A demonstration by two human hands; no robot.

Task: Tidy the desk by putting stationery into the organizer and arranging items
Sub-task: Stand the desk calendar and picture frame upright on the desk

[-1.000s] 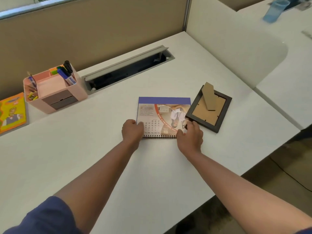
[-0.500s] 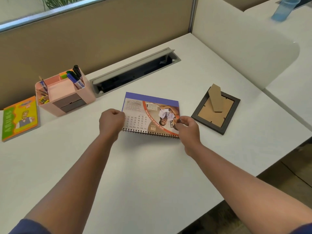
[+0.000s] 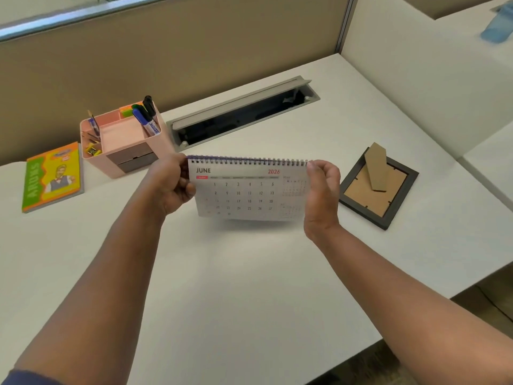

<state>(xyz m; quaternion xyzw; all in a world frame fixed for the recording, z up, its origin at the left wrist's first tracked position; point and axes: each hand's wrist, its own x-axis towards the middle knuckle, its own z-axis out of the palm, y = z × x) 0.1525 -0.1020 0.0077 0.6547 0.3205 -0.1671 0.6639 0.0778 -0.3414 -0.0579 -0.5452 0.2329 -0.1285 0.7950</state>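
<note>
A spiral-bound desk calendar [image 3: 247, 194] showing June 2026 is held upright above the white desk [image 3: 236, 287], spiral edge on top. My left hand [image 3: 170, 184] grips its left edge and my right hand [image 3: 322, 190] grips its right edge. A pink organizer [image 3: 125, 143] stands at the back left, holding markers, a pen, sticky notes and clips. A black picture frame [image 3: 379, 191] lies face down to the right of the calendar, its cardboard stand sticking up.
A green and orange book [image 3: 52, 177] lies flat left of the organizer. An open grey cable tray [image 3: 241, 113] runs along the back of the desk below the tan partition. A white divider panel borders the right side.
Both hands lifted the calendar off the desk and turned it upright, so the June page now faces me. It was lying flat beside the frame a second ago.
</note>
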